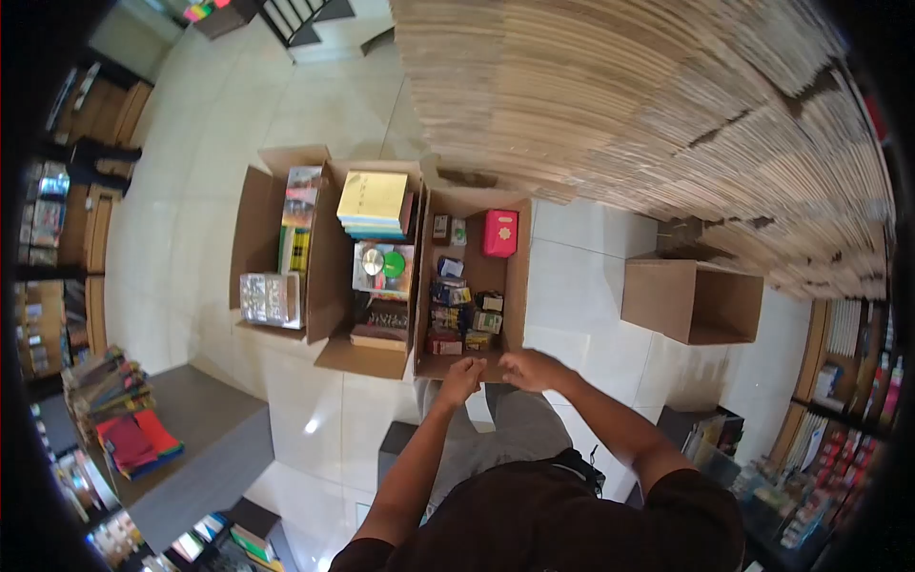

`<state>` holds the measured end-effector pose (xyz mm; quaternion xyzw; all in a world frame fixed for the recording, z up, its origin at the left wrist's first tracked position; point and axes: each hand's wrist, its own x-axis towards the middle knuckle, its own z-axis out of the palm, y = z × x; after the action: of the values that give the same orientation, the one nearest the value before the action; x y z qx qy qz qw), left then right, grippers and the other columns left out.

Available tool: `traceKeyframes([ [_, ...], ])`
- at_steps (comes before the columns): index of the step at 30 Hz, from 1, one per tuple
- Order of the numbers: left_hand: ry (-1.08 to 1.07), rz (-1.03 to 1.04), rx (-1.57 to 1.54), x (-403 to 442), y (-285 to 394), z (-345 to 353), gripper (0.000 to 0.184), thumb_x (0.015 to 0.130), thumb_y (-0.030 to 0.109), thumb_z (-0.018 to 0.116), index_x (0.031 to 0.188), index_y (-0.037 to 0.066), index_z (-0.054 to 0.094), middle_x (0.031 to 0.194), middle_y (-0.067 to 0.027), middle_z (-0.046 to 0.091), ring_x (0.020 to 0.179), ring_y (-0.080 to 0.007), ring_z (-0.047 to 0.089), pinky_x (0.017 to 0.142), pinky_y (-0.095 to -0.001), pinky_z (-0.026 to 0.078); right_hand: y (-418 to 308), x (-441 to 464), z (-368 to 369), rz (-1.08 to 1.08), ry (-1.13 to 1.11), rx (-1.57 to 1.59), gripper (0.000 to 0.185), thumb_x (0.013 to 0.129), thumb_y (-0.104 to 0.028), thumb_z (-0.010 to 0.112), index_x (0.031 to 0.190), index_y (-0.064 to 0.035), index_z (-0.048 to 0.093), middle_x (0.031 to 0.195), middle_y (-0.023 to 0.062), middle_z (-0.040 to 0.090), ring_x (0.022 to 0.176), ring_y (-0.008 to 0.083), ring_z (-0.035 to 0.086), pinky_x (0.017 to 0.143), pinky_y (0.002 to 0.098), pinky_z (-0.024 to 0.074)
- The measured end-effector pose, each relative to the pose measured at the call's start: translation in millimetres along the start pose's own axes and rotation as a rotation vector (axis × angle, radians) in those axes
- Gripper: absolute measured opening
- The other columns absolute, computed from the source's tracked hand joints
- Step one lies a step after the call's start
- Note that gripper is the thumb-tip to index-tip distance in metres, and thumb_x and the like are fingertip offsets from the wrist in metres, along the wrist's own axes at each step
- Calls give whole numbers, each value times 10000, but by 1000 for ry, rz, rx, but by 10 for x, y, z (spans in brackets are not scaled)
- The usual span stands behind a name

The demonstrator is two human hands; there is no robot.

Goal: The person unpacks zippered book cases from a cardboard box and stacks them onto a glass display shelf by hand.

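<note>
At the near edge of an open cardboard box [520, 286], my left hand [463, 380] has its fingers curled together; what they hold, if anything, is too small to name. Just to its right, my right hand [530, 370] is bent over the same edge, its fingertips too small to read. Inside this box lie a pink box [500, 234] at the far right and several small packets [451, 294]. A second box [331, 276] beside it on the left holds a stack of yellow and blue books [374, 198] and a green round item [394, 264].
Tall stacks of flattened cardboard [591, 86] fill the upper right. An open, tipped cardboard box [658, 297] lies right of centre. A grey table [214, 410] with coloured packets [138, 442] is at the lower left. Shelves line both sides, and a person [95, 162] is far left.
</note>
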<state>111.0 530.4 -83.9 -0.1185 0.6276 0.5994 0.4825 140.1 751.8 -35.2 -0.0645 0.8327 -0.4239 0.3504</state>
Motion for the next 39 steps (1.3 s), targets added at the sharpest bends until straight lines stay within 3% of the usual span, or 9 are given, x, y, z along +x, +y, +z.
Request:
traceKeyframes([
  [4, 14, -116, -219, 444, -260, 119, 306, 952, 335, 603, 805, 68, 590, 694, 2, 556, 549, -87, 516, 505, -252, 422, 591, 521, -181, -10, 45, -28, 308, 870, -206, 652, 1117, -28, 610, 1025, 165, 641, 989, 329, 627, 860, 410, 505],
  [15, 181, -210, -333, 2369, -943, -467, 215, 976, 264, 545, 1068, 73, 579, 882, -36, 643, 672, -118, 612, 598, -258, 493, 1999, 2656, -261, 17, -1, -488, 323, 762, -111, 697, 1077, -89, 629, 1144, 109, 562, 1094, 334, 565, 922, 440, 490],
  [19, 160, -175, -355, 2893, -1176, -698, 266, 968, 290, 533, 1138, 86, 548, 964, -53, 649, 778, -138, 637, 748, -307, 512, 2440, 3352, -336, 38, -249, -815, 501, 719, -108, 751, 1202, -132, 618, 1404, 134, 479, 1349, 330, 413, 1072, 481, 385],
  [21, 169, -174, -333, 3067, -1207, -753, 263, 967, 293, 539, 1134, 91, 548, 971, -57, 649, 779, -137, 636, 740, -302, 510, 2839, 3643, -315, 14, -241, -887, 514, 730, -88, 733, 1227, -151, 616, 1435, 121, 460, 1408, 312, 341, 1121, 486, 317],
  [26, 152, -199, -376, 3349, -1416, -818, 238, 974, 292, 540, 1125, 108, 548, 987, -52, 643, 794, -131, 633, 749, -305, 513, 3271, 4163, -514, 82, -249, -1111, 503, 803, -102, 681, 1289, -201, 594, 1481, 54, 428, 1454, 277, 257, 1164, 541, 213],
  [29, 161, -227, -397, 3373, -1536, -799, 223, 983, 284, 531, 1121, 110, 548, 989, -45, 639, 801, -128, 631, 762, -309, 514, 3315, 4270, -588, 131, -297, -1179, 420, 892, -178, 579, 1308, -231, 582, 1525, 27, 386, 1467, 276, 231, 1182, 590, 127],
  [32, 160, -240, -430, 3370, -1732, -765, 221, 989, 279, 523, 1123, 105, 549, 989, -38, 639, 803, -129, 630, 763, -307, 509, 3502, 4376, -597, 147, -305, -1243, 384, 937, -219, 508, 1312, -258, 583, 1513, -4, 408, 1462, 246, 247, 1169, 617, 105],
  [35, 179, -287, -408, 3349, -1751, -733, 216, 992, 281, 523, 1115, 108, 560, 977, -24, 652, 785, -119, 629, 743, -290, 502, 3626, 4461, -633, 93, -318, -1266, 379, 896, -194, 595, 1268, -267, 609, 1415, -11, 510, 1421, 221, 322, 1139, 634, 115],
  [39, 198, -310, -393, 3300, -1711, -672, 215, 993, 300, 533, 1095, 115, 576, 951, -1, 668, 752, -97, 627, 706, -261, 495, 3587, 4487, -686, 35, -362, -1327, 369, 896, -192, 597, 1256, -274, 613, 1356, -25, 549, 1376, 210, 384, 1119, 615, 164],
])
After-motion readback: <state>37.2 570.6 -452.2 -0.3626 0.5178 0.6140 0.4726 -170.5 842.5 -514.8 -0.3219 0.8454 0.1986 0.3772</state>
